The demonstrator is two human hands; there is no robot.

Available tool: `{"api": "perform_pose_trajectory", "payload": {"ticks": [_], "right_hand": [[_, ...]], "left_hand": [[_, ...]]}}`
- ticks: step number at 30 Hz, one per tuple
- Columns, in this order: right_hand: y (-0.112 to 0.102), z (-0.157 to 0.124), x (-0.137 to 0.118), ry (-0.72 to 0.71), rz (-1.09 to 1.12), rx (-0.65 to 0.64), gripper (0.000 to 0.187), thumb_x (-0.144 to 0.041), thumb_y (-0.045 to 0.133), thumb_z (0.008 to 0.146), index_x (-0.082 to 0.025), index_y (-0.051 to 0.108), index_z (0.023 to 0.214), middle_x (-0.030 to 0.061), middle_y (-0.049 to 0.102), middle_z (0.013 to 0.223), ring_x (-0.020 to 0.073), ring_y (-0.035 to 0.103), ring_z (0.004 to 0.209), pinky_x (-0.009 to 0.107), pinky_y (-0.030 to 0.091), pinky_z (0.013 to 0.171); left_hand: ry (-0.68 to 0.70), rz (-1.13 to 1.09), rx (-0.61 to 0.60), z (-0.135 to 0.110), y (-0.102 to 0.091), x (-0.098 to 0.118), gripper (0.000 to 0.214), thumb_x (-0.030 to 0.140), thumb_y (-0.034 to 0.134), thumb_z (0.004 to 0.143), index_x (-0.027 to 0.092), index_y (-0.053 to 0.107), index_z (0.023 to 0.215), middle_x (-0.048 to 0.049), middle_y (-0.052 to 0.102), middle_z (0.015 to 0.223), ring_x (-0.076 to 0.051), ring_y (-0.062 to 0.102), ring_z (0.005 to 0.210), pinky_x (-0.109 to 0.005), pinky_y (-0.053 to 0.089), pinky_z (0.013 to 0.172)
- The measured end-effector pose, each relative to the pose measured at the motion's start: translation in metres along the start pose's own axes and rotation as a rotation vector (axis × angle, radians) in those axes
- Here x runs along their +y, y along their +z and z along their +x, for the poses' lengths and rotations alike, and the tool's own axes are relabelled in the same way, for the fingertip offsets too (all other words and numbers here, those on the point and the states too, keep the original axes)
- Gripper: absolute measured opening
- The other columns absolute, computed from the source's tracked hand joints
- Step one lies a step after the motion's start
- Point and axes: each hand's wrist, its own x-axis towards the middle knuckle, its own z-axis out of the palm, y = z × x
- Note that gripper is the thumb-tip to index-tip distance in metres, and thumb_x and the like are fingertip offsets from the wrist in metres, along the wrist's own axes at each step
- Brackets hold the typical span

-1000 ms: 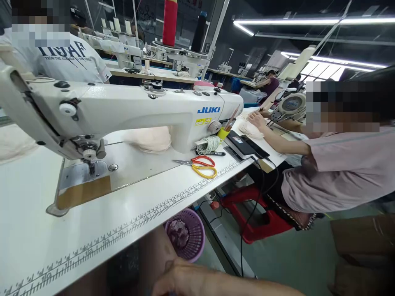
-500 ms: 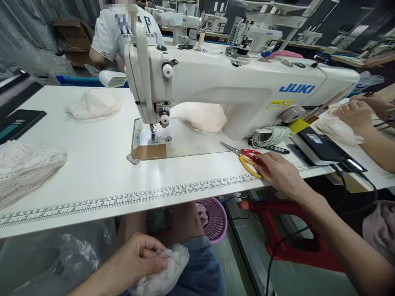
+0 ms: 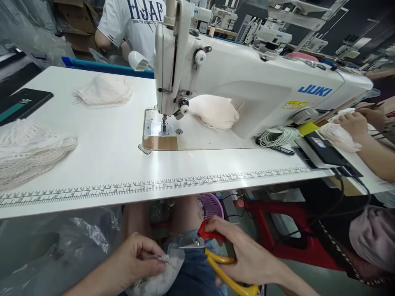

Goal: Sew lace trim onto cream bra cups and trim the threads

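Scissors that lay on the tabletop half a second ago are now over our lap, our right hand closed around the red and yellow handles. Our left hand pinches a white cloth; the blades point towards it, though we cannot tell whether they touch. Both our forearms slant in from below.

Clear plastic lies to our left; our leg partly hides a purple basket, and a red stool stands to our right. Between our hands and the sewing machine comes the edge of the white table, marked with a printed ruler. It bears a lacy stack at left near a dark flat case, and a coil of pale cord, a marker and a black box at right. One cream bundle rests under the machine's arm.

Beyond, we see a co-worker's hand on pale fabric, a person in a white shirt, cardboard boxes and more machines.
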Motion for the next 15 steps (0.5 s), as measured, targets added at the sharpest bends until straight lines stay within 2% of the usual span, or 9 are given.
{"api": "perform_pose_trajectory", "payload": {"ticks": [3, 6, 15], "right_hand": [[0.016, 0.009, 0.004, 0.011, 0.067, -0.155, 0.049, -0.018, 0.07, 0.057, -0.017, 0.052, 0.103, 0.0057, 0.057, 0.103, 0.0215, 0.057, 0.093, 0.028, 0.047, 0.081], [0.021, 0.013, 0.007, -0.002, 0.084, -0.231, 0.049, -0.013, 0.065, 0.057, -0.016, 0.05, 0.103, 0.0053, 0.055, 0.101, 0.0199, 0.055, 0.089, 0.028, 0.045, 0.08], [0.021, 0.014, 0.007, 0.029, 0.05, -0.242, 0.048, -0.016, 0.068, 0.057, -0.019, 0.051, 0.102, 0.0041, 0.056, 0.098, 0.0202, 0.054, 0.087, 0.029, 0.043, 0.078]], "left_hand": [[-0.005, -0.046, -0.025, -0.005, 0.0, -0.001, 0.047, 0.054, 0.077, 0.059, 0.011, 0.074, 0.078, 0.004, 0.047, 0.05, -0.007, 0.031, 0.047, -0.02, 0.02, 0.046], [-0.013, -0.097, 0.028, -0.01, 0.002, 0.0, 0.051, 0.055, 0.077, 0.057, 0.011, 0.073, 0.082, 0.0039, 0.047, 0.051, -0.007, 0.03, 0.049, -0.02, 0.019, 0.048], [-0.035, -0.077, 0.089, -0.009, 0.005, 0.002, 0.056, 0.059, 0.075, 0.055, 0.009, 0.071, 0.081, 0.005, 0.044, 0.051, -0.006, 0.025, 0.048, -0.021, 0.014, 0.047]]}}
